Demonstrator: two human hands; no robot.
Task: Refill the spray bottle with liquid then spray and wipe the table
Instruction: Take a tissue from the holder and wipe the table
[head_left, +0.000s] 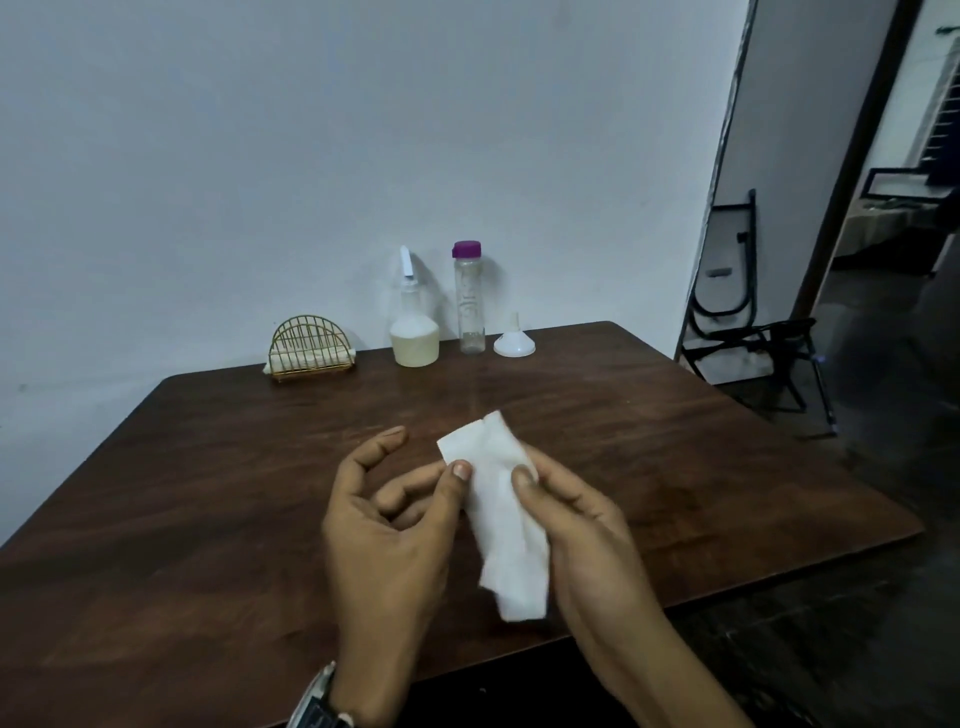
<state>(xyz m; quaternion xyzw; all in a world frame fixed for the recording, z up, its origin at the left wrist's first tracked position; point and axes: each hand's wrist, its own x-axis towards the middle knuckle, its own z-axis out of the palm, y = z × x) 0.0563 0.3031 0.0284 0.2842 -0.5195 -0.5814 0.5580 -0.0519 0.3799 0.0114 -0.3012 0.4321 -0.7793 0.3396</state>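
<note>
Tissue time, basically. Both hands are up over the dark brown wooden table (208, 493), holding a white folded paper tissue (506, 514) between them, a bit above the near-middle of the tabletop. The left hand (389, 519) pinches the tissue's upper left edge with the thumb against a finger, while its index finger sticks out loose. The right hand (582, 535) grasps the tissue's right side, thumb pressed on the front and fingers tucked behind it. There's a wristwatch (319, 699) on the left wrist.

Everything else sits along the far edge by the pale wall. The clear plastic spray bottle with a white nozzle (414, 332) stands upright there, with pale creamy liquid in its wide bottom part. Left of it is a gold wire napkin holder (310, 345) with white napkins inside. Just right of it stands a tall clear bottle with a purple cap (470, 306), then a small white funnel (514, 340) resting wide mouth down. Nothing back there is touching the hands. A black folding chair (748, 322) leans off to the right, past the table.
</note>
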